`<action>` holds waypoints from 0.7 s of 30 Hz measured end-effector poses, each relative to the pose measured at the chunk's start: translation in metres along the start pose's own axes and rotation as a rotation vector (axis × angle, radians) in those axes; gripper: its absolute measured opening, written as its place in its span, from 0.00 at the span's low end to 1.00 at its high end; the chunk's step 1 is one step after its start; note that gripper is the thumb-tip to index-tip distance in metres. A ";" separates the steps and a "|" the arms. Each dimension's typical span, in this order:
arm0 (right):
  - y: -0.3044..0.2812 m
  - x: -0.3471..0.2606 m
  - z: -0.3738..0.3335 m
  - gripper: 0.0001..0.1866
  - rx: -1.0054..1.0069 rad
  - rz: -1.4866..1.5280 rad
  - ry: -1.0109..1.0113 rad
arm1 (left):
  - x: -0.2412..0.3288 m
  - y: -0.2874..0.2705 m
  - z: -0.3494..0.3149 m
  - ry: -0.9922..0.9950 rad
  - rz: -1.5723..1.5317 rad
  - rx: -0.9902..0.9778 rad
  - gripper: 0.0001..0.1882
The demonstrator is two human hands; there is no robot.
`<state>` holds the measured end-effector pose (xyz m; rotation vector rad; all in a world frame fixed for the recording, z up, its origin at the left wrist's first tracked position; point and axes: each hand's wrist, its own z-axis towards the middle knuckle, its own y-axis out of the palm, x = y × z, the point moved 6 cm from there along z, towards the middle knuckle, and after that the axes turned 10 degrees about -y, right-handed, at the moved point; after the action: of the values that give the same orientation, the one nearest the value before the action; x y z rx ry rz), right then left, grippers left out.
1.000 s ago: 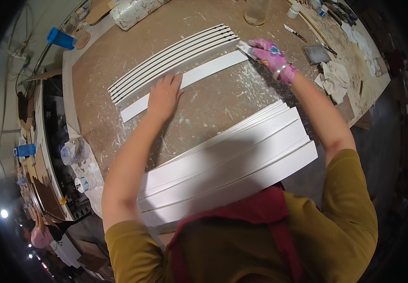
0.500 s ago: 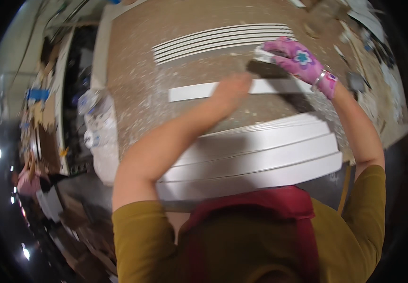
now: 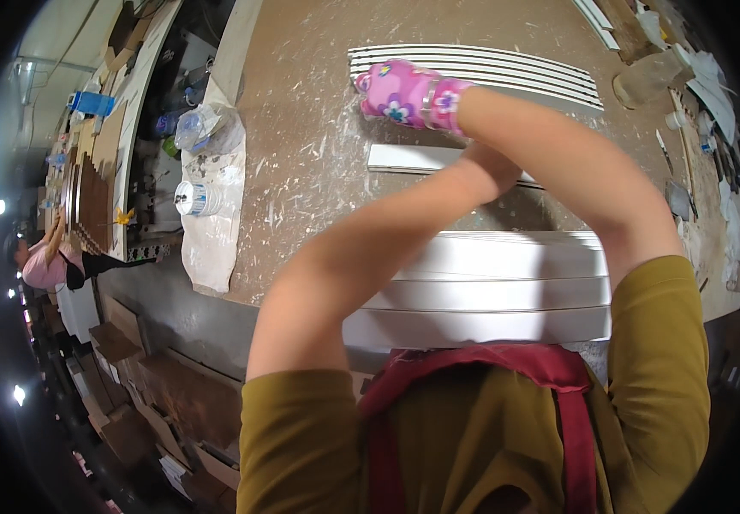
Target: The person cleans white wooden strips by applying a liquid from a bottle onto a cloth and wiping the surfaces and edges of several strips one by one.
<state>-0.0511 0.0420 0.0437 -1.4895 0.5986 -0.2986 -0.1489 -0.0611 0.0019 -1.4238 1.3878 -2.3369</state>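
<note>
My right hand (image 3: 397, 92), in a pink flowered glove, is closed at the left end of a row of narrow white strips (image 3: 507, 73) with dark gaps between them. What it grips is hidden under the glove. My bare left hand (image 3: 492, 171) lies beneath my right forearm, over a single white strip (image 3: 400, 158). Its fingers are mostly covered, so their hold on that strip is not visible. Closer to my body, wide white boards (image 3: 490, 294) lie overlapped in a stack at the table's near edge.
The brown worktable (image 3: 301, 154) is speckled with white. On its left edge, a white cup (image 3: 194, 199) and clear plastic stand on a pale sheet. To the right are a round container (image 3: 644, 79), a knife (image 3: 664, 150) and scraps. Another person (image 3: 49, 261) stands far left.
My gloved right hand has swept left along the narrow strips, crossing over my left arm; the white wad seen in its fingers is now out of sight. The view has shifted too.
</note>
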 end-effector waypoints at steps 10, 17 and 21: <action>-0.030 0.114 -0.425 0.17 0.869 0.771 0.903 | -0.019 -0.034 0.003 -0.033 0.355 -0.064 0.21; 0.057 0.112 -0.458 0.17 0.895 0.708 0.901 | -0.009 -0.031 0.005 -0.037 0.431 -0.084 0.21; 0.039 0.068 -0.457 0.18 0.595 0.415 0.859 | -0.011 -0.030 0.004 -0.061 0.467 -0.085 0.22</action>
<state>-0.2503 -0.3753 0.0045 -0.5883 1.3408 -0.7260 -0.1287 -0.0405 0.0167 -1.0330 1.6092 -1.9447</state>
